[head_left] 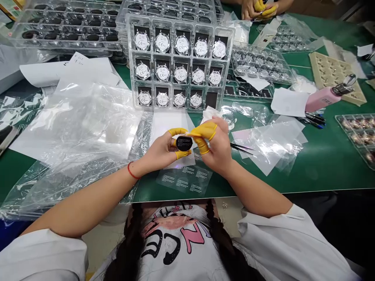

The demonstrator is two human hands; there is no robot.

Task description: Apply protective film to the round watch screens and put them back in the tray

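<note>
My left hand (164,150), in yellow finger cots, holds a round black watch head (184,143) by its rim; its upturned face carries small white print. The thumb and fingers of my right hand (212,142), also in yellow cots, are pinched together at the watch's right edge. Whatever sits between those fingertips is too small to make out. Black tweezers (242,148) stick out to the right from behind my right hand; I cannot tell whether it holds them. Below the hands lies a clear sheet of round printed stickers (187,180). Behind my right hand is a crumpled white tissue (211,112).
A clear tray (179,57) of watch heads leans upright ahead, against stacked trays. Plastic bags (96,121) and papers cover the left. To the right are a pink bottle (322,98), pens (313,120) and a beige tray (336,74). A co-worker's hands (260,8) show at the far side.
</note>
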